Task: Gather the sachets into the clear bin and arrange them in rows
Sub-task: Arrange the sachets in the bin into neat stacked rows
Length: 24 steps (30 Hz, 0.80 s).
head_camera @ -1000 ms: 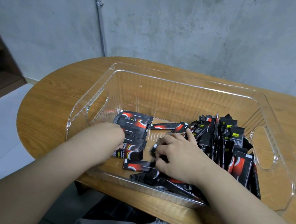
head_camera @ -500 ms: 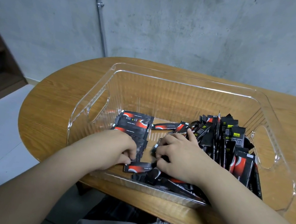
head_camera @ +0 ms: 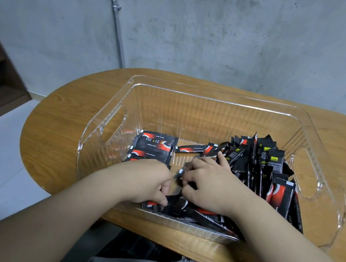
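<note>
Head view, looking down into the clear bin [head_camera: 217,99] on the wooden bench [head_camera: 59,136]. Both hands inside, close together near the front wall. Left hand [head_camera: 146,180] knuckles up, fingers curled down onto a flat sachet [head_camera: 152,204] at the front; thumb and fingertips appear to pinch its edge, though the grip itself sits under the hand and cannot be read for sure. Right hand [head_camera: 211,186] curled round a small sachet [head_camera: 180,173], only its white-tipped end poking out between the fingers; forefinger stretched toward the loose heap [head_camera: 258,166]. Neat row of flat sachets [head_camera: 153,148] at the left of the bin floor, its nearer end covered by the left hand. One single sachet [head_camera: 194,149] lying crosswise at the back. Heap on the right standing and leaning every way, count impossible to make out; more sachets under the right wrist, squashed against the front wall and blurred by the ribbed plastic. Print on the packets mostly too small to read. Forearms cut off by the lower edge.
</note>
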Each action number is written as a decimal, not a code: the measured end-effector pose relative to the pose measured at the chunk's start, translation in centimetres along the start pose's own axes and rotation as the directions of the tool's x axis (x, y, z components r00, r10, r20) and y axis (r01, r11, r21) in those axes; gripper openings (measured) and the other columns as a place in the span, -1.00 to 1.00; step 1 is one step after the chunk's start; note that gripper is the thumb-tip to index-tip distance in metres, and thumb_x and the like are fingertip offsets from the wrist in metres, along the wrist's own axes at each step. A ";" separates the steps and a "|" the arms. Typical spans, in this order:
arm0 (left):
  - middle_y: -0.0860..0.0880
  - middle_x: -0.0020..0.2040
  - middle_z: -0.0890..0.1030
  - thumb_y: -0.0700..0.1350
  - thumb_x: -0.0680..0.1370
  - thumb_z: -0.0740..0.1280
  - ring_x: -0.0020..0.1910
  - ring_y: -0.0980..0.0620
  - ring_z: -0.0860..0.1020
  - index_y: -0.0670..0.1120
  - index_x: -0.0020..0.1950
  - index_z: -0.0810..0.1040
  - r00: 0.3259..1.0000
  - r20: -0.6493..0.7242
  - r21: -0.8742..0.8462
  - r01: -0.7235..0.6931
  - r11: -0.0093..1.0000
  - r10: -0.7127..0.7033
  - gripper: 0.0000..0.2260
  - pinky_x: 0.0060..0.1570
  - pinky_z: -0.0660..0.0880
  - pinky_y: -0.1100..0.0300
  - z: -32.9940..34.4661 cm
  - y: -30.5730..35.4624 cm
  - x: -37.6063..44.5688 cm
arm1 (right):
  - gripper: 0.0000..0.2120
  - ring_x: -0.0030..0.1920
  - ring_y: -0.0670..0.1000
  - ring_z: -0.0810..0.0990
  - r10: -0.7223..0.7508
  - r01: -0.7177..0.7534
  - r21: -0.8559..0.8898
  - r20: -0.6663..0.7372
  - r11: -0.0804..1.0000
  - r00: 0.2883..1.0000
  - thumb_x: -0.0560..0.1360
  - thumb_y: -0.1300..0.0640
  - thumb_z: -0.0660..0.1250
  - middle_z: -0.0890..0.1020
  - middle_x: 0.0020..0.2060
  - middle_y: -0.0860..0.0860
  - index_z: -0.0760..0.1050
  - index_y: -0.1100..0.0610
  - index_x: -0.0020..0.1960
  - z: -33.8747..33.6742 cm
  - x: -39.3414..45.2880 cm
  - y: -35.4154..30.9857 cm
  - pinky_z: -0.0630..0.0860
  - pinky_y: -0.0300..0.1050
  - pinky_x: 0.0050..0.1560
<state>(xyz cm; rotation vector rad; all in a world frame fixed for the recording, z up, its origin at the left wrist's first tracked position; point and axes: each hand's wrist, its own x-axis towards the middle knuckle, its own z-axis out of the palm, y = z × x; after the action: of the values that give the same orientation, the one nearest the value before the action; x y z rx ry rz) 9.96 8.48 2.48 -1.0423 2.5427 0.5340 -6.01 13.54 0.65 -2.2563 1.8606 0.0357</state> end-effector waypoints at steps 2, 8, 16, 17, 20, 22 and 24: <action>0.10 -0.27 0.55 0.00 0.51 0.38 -0.37 0.19 0.44 -0.04 -0.14 0.59 0.999 0.013 -0.042 0.030 0.999 -0.030 -0.87 -0.38 0.34 0.31 -0.2 0.0 -0.3 | -0.74 0.35 -0.01 0.26 0.003 -0.003 -0.001 0.001 1.000 1.000 0.52 -0.07 0.13 0.45 0.17 -0.11 0.57 -0.05 0.00 0.0 0.0 0.0 -0.20 0.27 0.45; 0.08 -0.18 0.59 -0.03 0.52 0.38 -0.18 0.10 0.54 -0.05 -0.10 0.61 0.982 0.051 -0.049 0.185 0.982 -0.182 -0.90 -0.28 0.42 0.33 -2.5 -1.2 -2.5 | -0.74 0.35 -0.01 0.25 -0.003 0.003 0.017 0.010 1.000 1.000 0.53 -0.05 0.13 0.44 0.21 -0.10 0.58 -0.04 0.00 -0.1 -0.1 0.1 -0.24 0.28 0.45; 0.03 -0.19 0.45 -0.22 0.60 0.22 -0.13 0.04 0.47 -0.06 0.08 0.47 0.872 0.292 0.213 0.342 0.915 -0.394 -0.89 -0.39 0.40 0.41 -2.4 -0.8 -0.7 | -0.75 0.36 -0.01 0.24 -0.008 0.008 0.007 0.020 1.000 1.000 0.53 -0.05 0.13 0.44 0.21 -0.10 0.56 -0.04 -0.01 -0.1 -0.1 0.1 -0.26 0.28 0.44; 0.02 -0.15 0.46 -0.18 0.60 0.25 -0.09 0.02 0.45 -0.07 0.10 0.46 0.894 0.232 0.206 0.339 0.918 -0.382 -0.90 -0.32 0.39 0.34 -2.4 -0.6 -0.8 | -0.75 0.36 -0.01 0.25 -0.008 0.008 0.004 0.020 1.000 1.000 0.53 -0.05 0.13 0.44 0.21 -0.11 0.57 -0.04 -0.01 -0.1 -0.1 0.1 -0.25 0.28 0.44; 0.01 0.14 0.50 -0.05 0.52 0.38 0.11 -0.02 0.49 -0.04 0.23 0.44 0.963 0.068 0.193 0.245 0.950 -0.262 -0.69 -0.04 0.37 0.20 -1.7 -0.9 -1.5 | -0.75 0.35 -0.02 0.25 -0.007 0.007 0.001 0.021 1.000 1.000 0.53 -0.05 0.13 0.43 0.20 -0.11 0.57 -0.04 -0.01 -0.1 -0.1 0.1 -0.25 0.28 0.45; 0.06 0.17 0.46 0.01 0.45 0.44 0.14 0.03 0.45 0.03 0.23 0.41 0.987 0.002 0.122 0.160 0.979 -0.162 -0.60 0.06 0.42 0.16 -0.7 -1.4 -1.7 | -0.75 0.35 -0.02 0.25 -0.010 0.010 0.006 0.023 1.000 1.000 0.53 -0.06 0.13 0.43 0.20 -0.12 0.56 -0.05 -0.02 -0.1 0.0 0.0 -0.25 0.28 0.44; 0.09 0.19 0.41 0.06 0.40 0.47 0.19 0.06 0.40 0.07 0.28 0.37 0.993 -0.027 0.098 0.119 0.988 -0.117 -0.49 0.16 0.42 0.09 -0.2 -1.6 -1.9 | -0.76 0.36 -0.02 0.24 -0.010 0.010 0.006 0.025 1.000 1.000 0.52 -0.06 0.13 0.43 0.22 -0.13 0.56 -0.05 -0.03 -0.1 -0.1 0.1 -0.25 0.28 0.44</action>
<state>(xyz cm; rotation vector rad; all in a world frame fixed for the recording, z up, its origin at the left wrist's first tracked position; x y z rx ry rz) 12.30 8.45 3.16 -1.1586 2.4784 0.3629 -6.10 13.58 0.75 -2.2507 1.8350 0.0568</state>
